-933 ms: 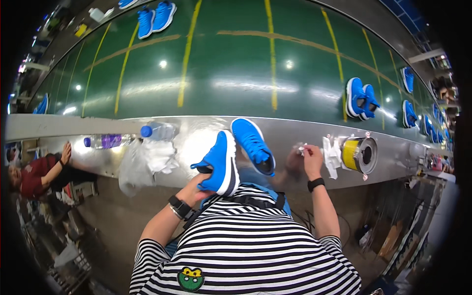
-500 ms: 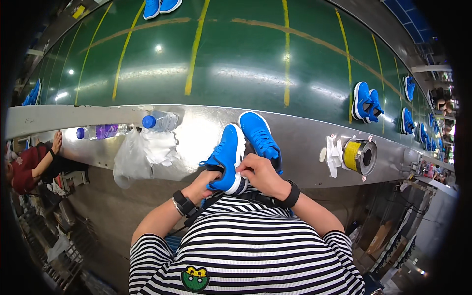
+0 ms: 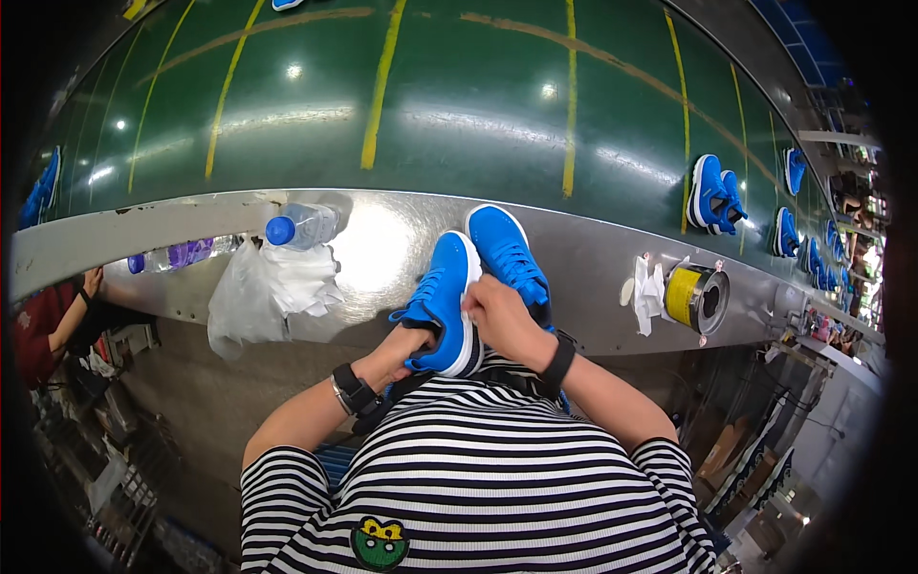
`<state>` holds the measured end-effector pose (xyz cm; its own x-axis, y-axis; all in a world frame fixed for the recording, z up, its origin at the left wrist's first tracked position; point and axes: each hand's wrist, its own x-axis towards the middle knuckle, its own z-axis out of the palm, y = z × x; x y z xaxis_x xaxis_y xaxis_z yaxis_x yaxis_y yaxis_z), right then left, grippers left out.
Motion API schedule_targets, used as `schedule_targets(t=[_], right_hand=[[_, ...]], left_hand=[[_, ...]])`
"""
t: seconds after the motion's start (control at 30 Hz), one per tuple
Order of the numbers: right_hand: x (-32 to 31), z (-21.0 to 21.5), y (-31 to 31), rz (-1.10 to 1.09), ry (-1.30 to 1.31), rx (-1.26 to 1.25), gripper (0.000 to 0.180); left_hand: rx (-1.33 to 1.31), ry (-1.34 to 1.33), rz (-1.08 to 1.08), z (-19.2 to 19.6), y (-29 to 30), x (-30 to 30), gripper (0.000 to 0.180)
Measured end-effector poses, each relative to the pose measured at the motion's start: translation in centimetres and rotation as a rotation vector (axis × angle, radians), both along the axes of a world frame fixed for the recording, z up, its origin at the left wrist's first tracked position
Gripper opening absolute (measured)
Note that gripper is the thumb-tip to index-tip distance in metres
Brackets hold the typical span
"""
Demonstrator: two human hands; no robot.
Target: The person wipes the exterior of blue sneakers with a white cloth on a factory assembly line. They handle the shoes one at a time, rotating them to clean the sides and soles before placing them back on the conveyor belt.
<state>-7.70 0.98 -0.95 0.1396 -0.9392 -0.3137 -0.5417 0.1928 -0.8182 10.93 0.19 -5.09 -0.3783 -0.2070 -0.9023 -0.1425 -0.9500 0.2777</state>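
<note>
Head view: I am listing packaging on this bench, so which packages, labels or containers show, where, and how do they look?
Plastic water bottle: lying on the steel ledge, left of the shoes; clear with blue cap.
Second bottle: further left; clear, purple label, blue cap.
Plastic bag: hanging below the bottles; crumpled, translucent white.
Round tin: ledge right; yellow label, dark open end.
No signs or screens.

Shoe held on edge at near edge of tabletop, between left hand and right hand. Second shoe just behind, touching. Water bottle and plastic bag toward left end. Tape roll toward right end. Conveyor belt behind tabletop; shoe pair on it, far right.
</note>
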Motion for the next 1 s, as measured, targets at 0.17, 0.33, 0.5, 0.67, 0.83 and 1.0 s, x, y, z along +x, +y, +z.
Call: schedule_targets(t=[0.17,0.33,0.5,0.67,0.83,1.0], right_hand=[[-0.5,1.0,0.7,0.057,-0.144,0.047,0.006],[-0.3,0.1,0.7,0.001,-0.071,0.021,0.010],[-1.1,-1.5,-1.0,-0.223,-0.012,-0.071,0.012],[-2.7,-0.7,-2.4,-0.519,-0.186,0.001,0.014],[-2.9,-1.0,-5.2,-0.310,0.003,-0.066,0.011],[-1.9,-4.1,-8.0,-0.046,0.166,-0.096,0.010]], left_hand=[[-0.019,0.027,0.010,-0.6,0.3,0.3,0.025],[0.009,0.012,-0.029,-0.9,0.3,0.2,0.028],[0.010,0.025,0.078,-0.4,0.1,0.2,0.023],[0.013,0.062,0.178,-0.2,0.2,-0.3,0.024],[0.011,0.048,0.075,-1.8,0.4,0.2,0.026],[0.087,-0.007,-0.020,-2.3,0.0,1.0,0.036]])
